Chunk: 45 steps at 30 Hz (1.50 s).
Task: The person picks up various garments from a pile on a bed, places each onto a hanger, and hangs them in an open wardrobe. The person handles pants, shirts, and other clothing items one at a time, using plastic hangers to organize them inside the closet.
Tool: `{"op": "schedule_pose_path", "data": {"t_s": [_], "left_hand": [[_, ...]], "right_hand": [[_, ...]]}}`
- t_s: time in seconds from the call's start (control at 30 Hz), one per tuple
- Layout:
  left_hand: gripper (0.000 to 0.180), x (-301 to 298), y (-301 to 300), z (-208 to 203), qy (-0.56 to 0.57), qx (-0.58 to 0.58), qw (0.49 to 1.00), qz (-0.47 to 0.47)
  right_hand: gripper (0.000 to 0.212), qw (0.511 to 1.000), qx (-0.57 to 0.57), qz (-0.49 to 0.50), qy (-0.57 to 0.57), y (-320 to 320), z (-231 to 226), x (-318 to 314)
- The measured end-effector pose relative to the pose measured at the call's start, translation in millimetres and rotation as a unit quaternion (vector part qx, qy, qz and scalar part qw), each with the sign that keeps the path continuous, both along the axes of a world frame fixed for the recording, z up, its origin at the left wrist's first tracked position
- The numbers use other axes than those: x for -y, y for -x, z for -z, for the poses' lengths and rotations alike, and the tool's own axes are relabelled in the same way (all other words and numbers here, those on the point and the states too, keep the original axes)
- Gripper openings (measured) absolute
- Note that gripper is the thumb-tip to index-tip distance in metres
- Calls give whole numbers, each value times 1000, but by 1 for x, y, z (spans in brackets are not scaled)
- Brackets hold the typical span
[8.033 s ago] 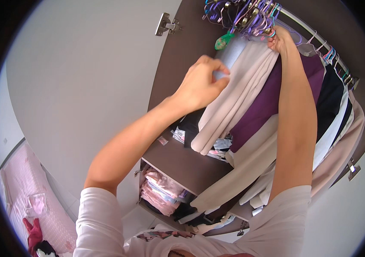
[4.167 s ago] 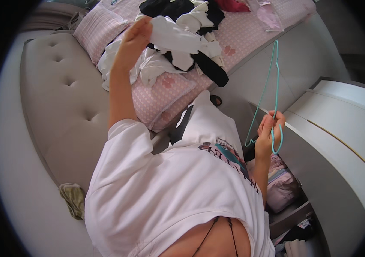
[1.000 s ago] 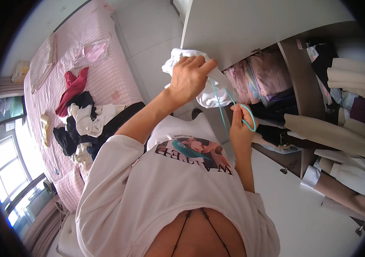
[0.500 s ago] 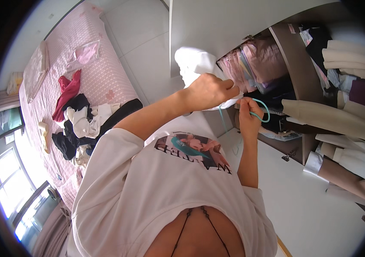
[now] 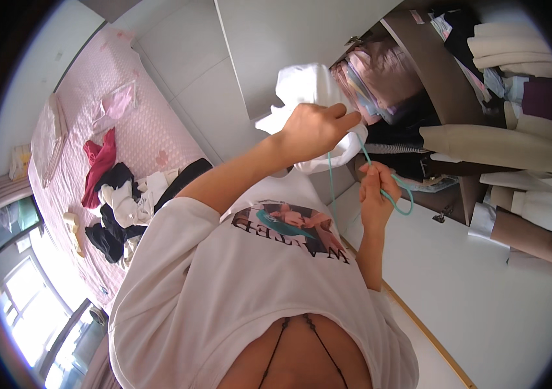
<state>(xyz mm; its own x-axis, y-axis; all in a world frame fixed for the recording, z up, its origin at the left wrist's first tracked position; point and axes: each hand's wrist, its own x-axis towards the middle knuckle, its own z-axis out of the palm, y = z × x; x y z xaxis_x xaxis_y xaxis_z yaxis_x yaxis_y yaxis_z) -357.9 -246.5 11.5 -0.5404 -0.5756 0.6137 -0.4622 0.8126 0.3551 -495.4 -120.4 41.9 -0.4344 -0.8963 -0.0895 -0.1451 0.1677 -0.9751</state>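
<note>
My left hand (image 5: 318,131) is closed on a bunched white cloth garment (image 5: 305,87), which hangs up and away from its fingers. A thin teal cord (image 5: 365,150) runs from the white garment at the left fingertips down to my right hand (image 5: 376,183). The right fingers are pinched on this cord, and a loop of it sticks out to their right. Another strand of the cord drops below the garment in front of my shirt. Folds hide how the cord joins the cloth.
On the right stands an open wardrobe (image 5: 454,97) with folded pink bedding (image 5: 383,71) and beige clothes (image 5: 503,146) on its shelves. White wardrobe doors (image 5: 470,279) stand open. At left, a pink bed (image 5: 149,120) bears a clothes pile (image 5: 123,204) and a red garment (image 5: 99,165).
My right hand has moved down, away from the left, and the cord now stretches between them. The white garment has shifted and spread below my left hand. The view has turned slightly.
</note>
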Motion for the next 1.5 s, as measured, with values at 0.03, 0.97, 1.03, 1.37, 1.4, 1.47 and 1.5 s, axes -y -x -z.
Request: {"op": "schedule_pose_path", "data": {"t_s": [0.03, 0.97, 1.03, 1.37, 1.4, 1.47, 1.5], "left_hand": [[23, 3, 0, -7, -1, -24, 999, 33], [44, -8, -19, 61, -157, -64, 979, 117], [42, -8, -19, 62, -114, -14, 990, 79], [33, -16, -2, 85, -21, 112, 988, 108], [32, -19, 0, 86, -42, 118, 986, 109], [32, -27, 1, 90, -19, 133, 987, 91], [32, -32, 0, 91, -7, 140, 987, 82]], "right_hand": [[20, 998, -44, -46, 9, 3, 4, 2], [10, 938, 64, 84, 329, -19, -31, 51], [10, 931, 92, 106, 336, -19, -38, 58], [11, 923, 119, 109, 349, -12, -48, 80], [12, 922, 117, 118, 350, -11, -49, 85], [13, 918, 119, 146, 350, -5, -49, 94], [13, 915, 124, 162, 347, 0, -49, 100]]}}
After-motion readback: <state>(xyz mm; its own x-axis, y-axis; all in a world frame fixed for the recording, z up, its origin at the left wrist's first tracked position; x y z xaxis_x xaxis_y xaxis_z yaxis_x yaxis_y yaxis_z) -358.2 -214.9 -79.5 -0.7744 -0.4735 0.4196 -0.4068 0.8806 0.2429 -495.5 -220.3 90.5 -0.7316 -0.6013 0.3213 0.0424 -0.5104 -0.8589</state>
